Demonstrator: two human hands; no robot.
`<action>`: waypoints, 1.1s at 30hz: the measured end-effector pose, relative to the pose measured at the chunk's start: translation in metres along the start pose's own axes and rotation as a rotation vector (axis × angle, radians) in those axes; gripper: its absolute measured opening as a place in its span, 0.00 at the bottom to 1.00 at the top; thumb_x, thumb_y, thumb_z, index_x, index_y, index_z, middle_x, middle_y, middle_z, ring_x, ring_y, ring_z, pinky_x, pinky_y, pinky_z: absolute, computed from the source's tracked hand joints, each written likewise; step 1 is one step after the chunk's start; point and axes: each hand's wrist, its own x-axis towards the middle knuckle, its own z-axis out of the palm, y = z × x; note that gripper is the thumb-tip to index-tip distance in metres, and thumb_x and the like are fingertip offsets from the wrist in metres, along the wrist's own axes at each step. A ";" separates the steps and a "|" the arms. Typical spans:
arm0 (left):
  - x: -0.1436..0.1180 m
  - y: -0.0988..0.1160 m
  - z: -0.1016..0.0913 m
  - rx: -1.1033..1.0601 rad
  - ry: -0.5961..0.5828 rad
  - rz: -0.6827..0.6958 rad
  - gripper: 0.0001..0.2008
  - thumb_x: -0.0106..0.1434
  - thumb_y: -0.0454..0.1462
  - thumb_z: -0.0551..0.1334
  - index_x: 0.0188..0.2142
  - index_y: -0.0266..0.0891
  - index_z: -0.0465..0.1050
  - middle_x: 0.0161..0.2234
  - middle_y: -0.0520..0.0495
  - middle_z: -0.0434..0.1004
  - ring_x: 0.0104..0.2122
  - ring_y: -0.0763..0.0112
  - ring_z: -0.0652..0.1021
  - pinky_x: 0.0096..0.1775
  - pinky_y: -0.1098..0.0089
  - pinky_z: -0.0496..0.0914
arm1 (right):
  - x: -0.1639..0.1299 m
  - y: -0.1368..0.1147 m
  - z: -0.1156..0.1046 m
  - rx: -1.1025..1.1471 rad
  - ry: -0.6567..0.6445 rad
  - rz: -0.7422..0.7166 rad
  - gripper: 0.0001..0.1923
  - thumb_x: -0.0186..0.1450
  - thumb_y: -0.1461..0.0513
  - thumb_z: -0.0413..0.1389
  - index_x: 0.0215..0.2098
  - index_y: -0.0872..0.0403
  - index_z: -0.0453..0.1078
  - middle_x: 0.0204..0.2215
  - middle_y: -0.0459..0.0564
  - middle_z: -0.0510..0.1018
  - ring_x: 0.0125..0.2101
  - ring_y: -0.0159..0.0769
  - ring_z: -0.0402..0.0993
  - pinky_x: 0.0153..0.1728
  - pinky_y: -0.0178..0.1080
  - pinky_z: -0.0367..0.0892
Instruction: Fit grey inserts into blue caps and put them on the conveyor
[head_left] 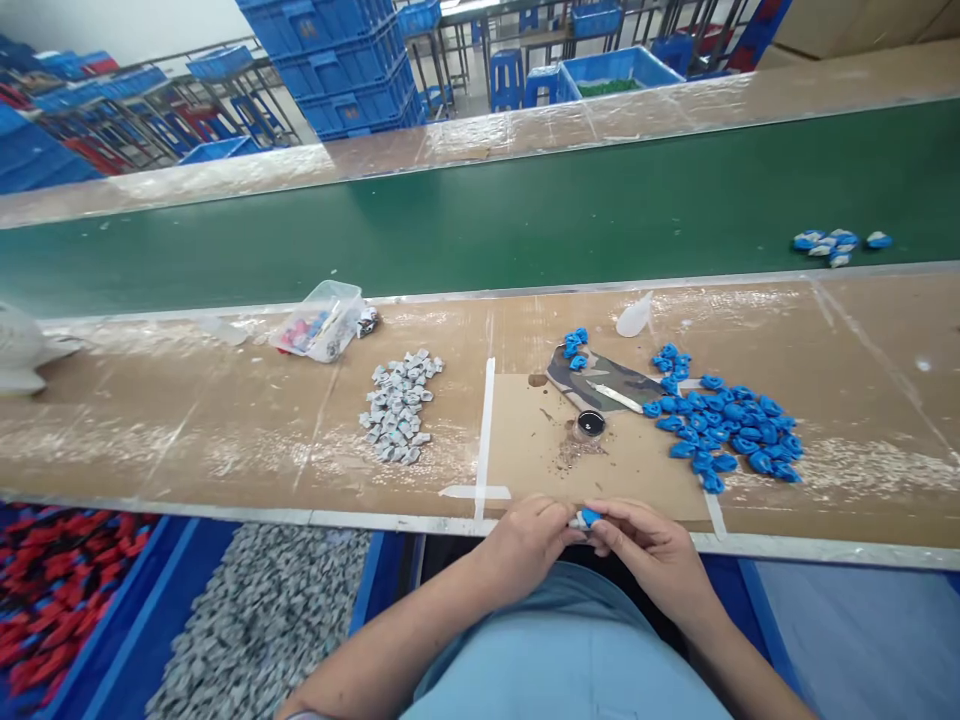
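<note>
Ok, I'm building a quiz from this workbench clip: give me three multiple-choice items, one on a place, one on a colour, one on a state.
1. Where does the pile of grey parts lie relative to the white tape strip?
A. left of it B. right of it C. on the green belt

2. What colour is the small part between the hands?
A. red B. blue C. yellow

3. How are the left hand and right hand placed?
A. apart on the bench B. together at the bench edge, pinching the part C. inside a bin

Answers: 1 A, the pile sits left of the strip. 2 B, blue shows at the fingertips. 3 B, both hands meet on it.
</note>
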 end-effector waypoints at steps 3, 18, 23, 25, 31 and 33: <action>0.000 0.001 0.000 -0.204 0.006 -0.089 0.12 0.68 0.39 0.53 0.40 0.38 0.73 0.34 0.46 0.80 0.35 0.70 0.78 0.39 0.72 0.70 | -0.001 0.005 0.000 0.063 0.014 0.014 0.11 0.58 0.57 0.61 0.37 0.52 0.76 0.26 0.48 0.80 0.24 0.33 0.77 0.27 0.34 0.76; 0.005 0.011 0.002 -0.223 0.071 -0.008 0.16 0.69 0.38 0.48 0.32 0.36 0.73 0.29 0.46 0.79 0.30 0.72 0.77 0.37 0.73 0.70 | -0.004 0.014 0.000 0.066 0.056 -0.183 0.06 0.60 0.64 0.59 0.34 0.48 0.77 0.23 0.45 0.77 0.20 0.30 0.74 0.21 0.32 0.73; 0.008 0.010 0.003 -0.296 0.068 -0.052 0.16 0.68 0.38 0.50 0.30 0.37 0.73 0.27 0.47 0.78 0.28 0.74 0.76 0.34 0.75 0.70 | -0.002 0.014 0.002 0.066 0.073 -0.132 0.03 0.59 0.62 0.60 0.31 0.50 0.77 0.21 0.45 0.76 0.18 0.30 0.73 0.19 0.31 0.72; 0.009 0.009 0.003 -0.307 0.056 -0.077 0.16 0.68 0.39 0.50 0.31 0.36 0.74 0.27 0.47 0.78 0.27 0.73 0.76 0.34 0.74 0.69 | -0.002 0.014 0.001 0.056 0.081 -0.112 0.04 0.59 0.61 0.61 0.30 0.51 0.77 0.21 0.46 0.77 0.18 0.31 0.73 0.19 0.32 0.73; 0.010 0.008 0.004 -0.349 0.030 -0.132 0.17 0.68 0.40 0.50 0.32 0.37 0.74 0.27 0.47 0.78 0.27 0.73 0.75 0.34 0.74 0.69 | -0.002 0.013 0.001 0.039 0.089 -0.062 0.06 0.58 0.59 0.61 0.29 0.52 0.77 0.20 0.47 0.77 0.18 0.31 0.74 0.19 0.33 0.74; 0.011 0.007 0.004 -0.351 0.034 -0.151 0.17 0.67 0.40 0.50 0.31 0.36 0.74 0.26 0.47 0.77 0.26 0.73 0.74 0.33 0.74 0.68 | -0.002 0.012 0.002 0.044 0.098 -0.044 0.07 0.58 0.57 0.61 0.29 0.53 0.77 0.20 0.47 0.77 0.18 0.32 0.74 0.19 0.33 0.74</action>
